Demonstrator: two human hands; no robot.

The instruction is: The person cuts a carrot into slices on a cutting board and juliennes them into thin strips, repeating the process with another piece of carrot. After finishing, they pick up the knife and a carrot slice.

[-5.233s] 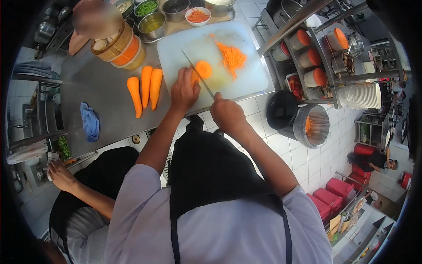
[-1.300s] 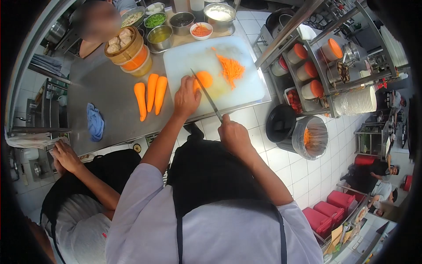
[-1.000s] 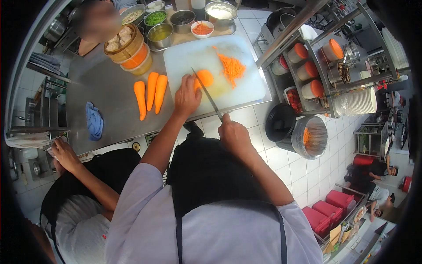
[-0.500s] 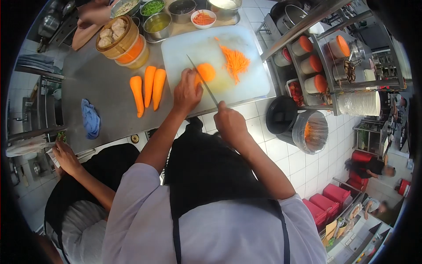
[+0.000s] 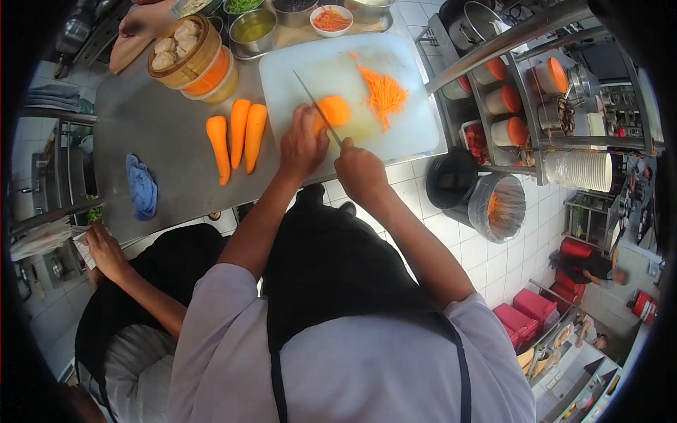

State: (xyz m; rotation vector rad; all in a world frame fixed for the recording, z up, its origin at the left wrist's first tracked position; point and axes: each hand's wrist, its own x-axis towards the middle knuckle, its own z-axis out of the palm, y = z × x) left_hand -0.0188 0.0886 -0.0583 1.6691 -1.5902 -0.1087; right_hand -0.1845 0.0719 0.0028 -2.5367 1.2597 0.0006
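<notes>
On the white cutting board [image 5: 282,67], my left hand [image 5: 304,144] is closed over a piece of carrot [image 5: 319,124], its fingers bent beside the blade. My right hand [image 5: 360,170] grips the handle of a knife [image 5: 315,103], whose blade points up and to the left across the carrot. Orange carrot slices [image 5: 335,111] lie against the right side of the blade. Further right is a pile of shredded carrot [image 5: 384,94]. Three peeled carrots [image 5: 239,132] rest on the metal table [image 5: 183,162], left of the board.
A bamboo steamer [image 5: 185,53] with dumplings stands at the back left, near bowls [image 5: 252,32] and a bowl of shreds [image 5: 331,20]. A blue cloth [image 5: 142,187] lies at left. A co-worker's hand [image 5: 106,252] holds something pale. A lined bin [image 5: 497,208] stands right.
My right hand and the knife have shifted slightly left and up, and the handle is nearer my left hand. The whole view has shifted a little.
</notes>
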